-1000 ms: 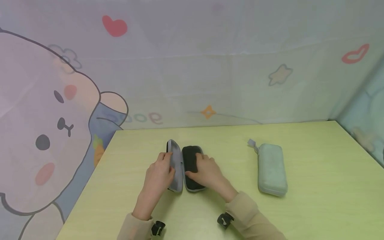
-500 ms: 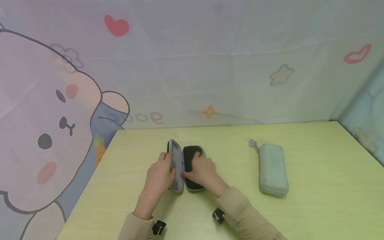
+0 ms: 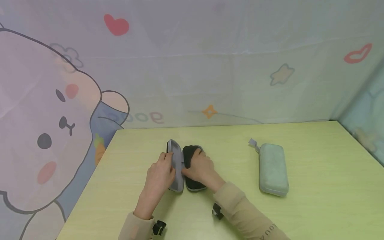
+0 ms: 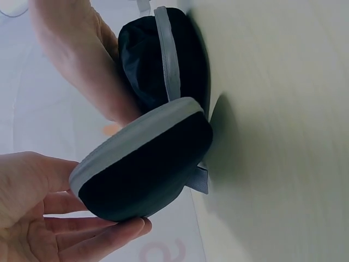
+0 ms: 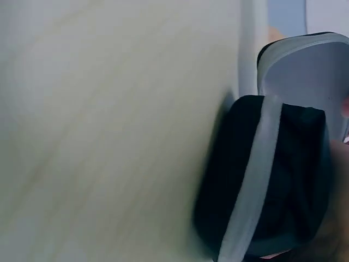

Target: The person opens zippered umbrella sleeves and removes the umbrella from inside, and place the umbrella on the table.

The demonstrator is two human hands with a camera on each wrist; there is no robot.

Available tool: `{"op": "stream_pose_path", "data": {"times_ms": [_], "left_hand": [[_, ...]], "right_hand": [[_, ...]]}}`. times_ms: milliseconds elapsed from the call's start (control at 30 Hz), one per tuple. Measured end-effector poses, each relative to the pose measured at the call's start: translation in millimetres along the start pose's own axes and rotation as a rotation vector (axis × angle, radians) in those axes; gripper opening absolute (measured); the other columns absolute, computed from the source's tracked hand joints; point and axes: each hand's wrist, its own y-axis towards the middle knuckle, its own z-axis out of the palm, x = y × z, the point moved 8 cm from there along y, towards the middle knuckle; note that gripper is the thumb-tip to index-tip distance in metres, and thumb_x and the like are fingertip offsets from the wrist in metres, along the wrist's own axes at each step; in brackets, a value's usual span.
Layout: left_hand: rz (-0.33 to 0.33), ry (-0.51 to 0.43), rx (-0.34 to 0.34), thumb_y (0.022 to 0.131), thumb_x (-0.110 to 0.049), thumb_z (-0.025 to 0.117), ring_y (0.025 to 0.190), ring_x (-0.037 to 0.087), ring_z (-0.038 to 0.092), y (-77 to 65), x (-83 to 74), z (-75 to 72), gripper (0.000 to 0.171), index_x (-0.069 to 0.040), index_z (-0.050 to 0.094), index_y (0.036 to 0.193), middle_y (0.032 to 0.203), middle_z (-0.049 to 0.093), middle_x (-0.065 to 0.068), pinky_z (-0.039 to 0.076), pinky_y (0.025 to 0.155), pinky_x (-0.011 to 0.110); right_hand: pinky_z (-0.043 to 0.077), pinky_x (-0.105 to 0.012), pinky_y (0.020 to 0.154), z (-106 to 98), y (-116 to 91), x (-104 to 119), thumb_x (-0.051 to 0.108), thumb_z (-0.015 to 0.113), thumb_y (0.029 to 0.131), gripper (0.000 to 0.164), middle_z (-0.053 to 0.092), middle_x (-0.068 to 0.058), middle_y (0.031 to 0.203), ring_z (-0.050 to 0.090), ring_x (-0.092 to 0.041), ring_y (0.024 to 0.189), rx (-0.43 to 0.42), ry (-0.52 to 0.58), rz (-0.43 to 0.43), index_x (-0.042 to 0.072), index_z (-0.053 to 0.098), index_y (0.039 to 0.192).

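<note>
A black zip case with grey zip edging lies unzipped and spread apart. Its pale-lined lid (image 3: 177,163) stands tilted up on the left, and a soft black fabric bundle (image 3: 189,156) bulges from the right half (image 5: 253,180). My left hand (image 3: 159,171) grips the lid's outer edge; in the left wrist view its thumb and fingers pinch the lid's black shell (image 4: 147,169). My right hand (image 3: 201,169) holds the bundle, its thumb beside the hinge and its fingers bent over the top. Those fingertips are partly hidden.
A pale green zip case (image 3: 273,169) with a grey pull tab (image 3: 253,143) lies on the light wooden table (image 3: 324,166) to the right. Behind the table hangs a cartoon-printed cloth (image 3: 186,66). Black wrist straps (image 3: 159,228) show at both sleeves.
My right hand has shifted slightly left over the black bundle, its thumb moving to the hinge. The left hand keeps holding the lid, which stays at the same tilt.
</note>
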Motion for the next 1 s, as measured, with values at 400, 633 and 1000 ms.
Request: {"op": "stream_pose_path", "data": {"times_ms": [400, 633, 1000], "left_hand": [[-0.014, 0.023, 0.000, 0.080, 0.000, 0.061, 0.047, 0.021, 0.048, -3.4, 4.9, -0.5, 0.041, 0.002, 0.061, 0.121, 0.112, 0.063, 0.018, 0.043, 0.043, 0.032], [-0.027, 0.029, 0.019, 0.080, 0.000, 0.061, 0.049, 0.021, 0.051, -4.3, 5.3, -0.1, 0.040, 0.000, 0.062, 0.120, 0.112, 0.065, 0.015, 0.043, 0.044, 0.031], [-0.029, 0.008, 0.008, 0.081, -0.004, 0.062, 0.045, 0.015, 0.042, -1.0, 5.0, -1.7, 0.039, -0.007, 0.065, 0.120, 0.116, 0.064, 0.015, 0.035, 0.041, 0.026]], "right_hand": [[0.053, -0.046, 0.089, 11.1, 0.0, 1.2, 0.053, 0.059, 0.085, 0.100, 0.038, -0.036, 0.142, 0.055, -0.045, 0.117, 0.056, 0.040, 0.038, -0.015, 0.018, 0.146], [0.056, -0.045, 0.080, 9.2, -0.4, 0.7, 0.051, 0.064, 0.083, 0.100, 0.047, -0.035, 0.134, 0.061, -0.042, 0.107, 0.025, 0.005, 0.062, -0.017, 0.023, 0.144], [0.057, -0.040, 0.068, 2.8, 4.5, 0.7, 0.047, 0.064, 0.081, 0.096, 0.052, -0.032, 0.131, 0.068, -0.031, 0.087, -0.037, -0.019, 0.064, -0.018, 0.028, 0.141]]}}
